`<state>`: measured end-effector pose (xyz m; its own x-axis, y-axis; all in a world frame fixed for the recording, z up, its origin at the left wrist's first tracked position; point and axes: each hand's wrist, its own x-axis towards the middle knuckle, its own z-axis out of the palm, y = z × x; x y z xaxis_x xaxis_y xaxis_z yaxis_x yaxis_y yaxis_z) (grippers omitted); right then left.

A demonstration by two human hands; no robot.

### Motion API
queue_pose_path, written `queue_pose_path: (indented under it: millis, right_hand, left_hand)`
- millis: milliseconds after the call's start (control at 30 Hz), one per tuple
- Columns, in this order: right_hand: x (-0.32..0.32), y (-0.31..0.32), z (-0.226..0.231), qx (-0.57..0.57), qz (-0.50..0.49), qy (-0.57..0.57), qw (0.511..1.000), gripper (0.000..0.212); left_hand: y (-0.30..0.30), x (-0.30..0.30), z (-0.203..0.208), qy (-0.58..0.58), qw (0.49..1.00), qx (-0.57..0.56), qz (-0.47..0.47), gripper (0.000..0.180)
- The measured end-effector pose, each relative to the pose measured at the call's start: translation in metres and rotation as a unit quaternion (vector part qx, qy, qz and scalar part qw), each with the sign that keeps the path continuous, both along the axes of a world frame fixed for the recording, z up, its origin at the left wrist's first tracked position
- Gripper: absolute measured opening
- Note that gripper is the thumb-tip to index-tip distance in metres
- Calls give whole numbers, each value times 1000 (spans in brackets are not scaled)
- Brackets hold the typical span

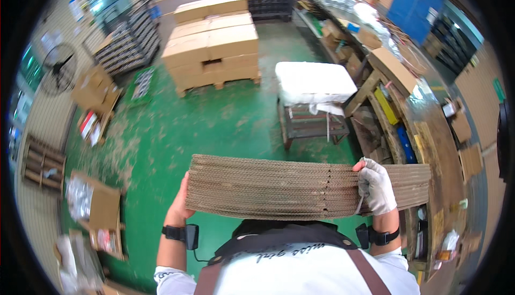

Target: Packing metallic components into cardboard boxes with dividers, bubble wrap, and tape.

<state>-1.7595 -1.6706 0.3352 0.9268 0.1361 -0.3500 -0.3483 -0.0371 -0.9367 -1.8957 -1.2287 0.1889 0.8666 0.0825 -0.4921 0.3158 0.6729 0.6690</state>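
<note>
A long bundle of corrugated cardboard sheets (268,187) spans the space in front of my body, its fluted brown edges facing up. My left hand (181,201) is bare and closed around the bundle's left end, with the fingertips hidden beneath it. Over the right part of the bundle is my right hand (377,186), in a white glove with some fingertips bare. Its fingers are curled closed on a thin pale strip (360,205) that runs down across the cardboard. Small dark marks line the sheets left of this hand.
Ahead, large cartons (212,42) are stacked on a pallet. A white wrapped block (314,83) rests on a metal stand (314,126). Along the right runs a cluttered wooden workbench (440,198). Open boxes (102,206) and a wooden rack (44,161) stand on the left.
</note>
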Motion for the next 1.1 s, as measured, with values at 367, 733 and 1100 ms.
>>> queue_pose_path:
  millis: [367,733,1100]
  right_hand:
    - [189,72,7,25,-313,-21,949,11]
    - [311,201,74,-112,-599,-137,781,1]
    - [452,236,86,-103,-747,-177,633,8]
  left_hand:
    - [75,442,58,-52,965,32,-254,56]
    - [22,822,174,-229,731,-58,-640,60]
    - [-160,1061,173,-83,506,53,-857,74]
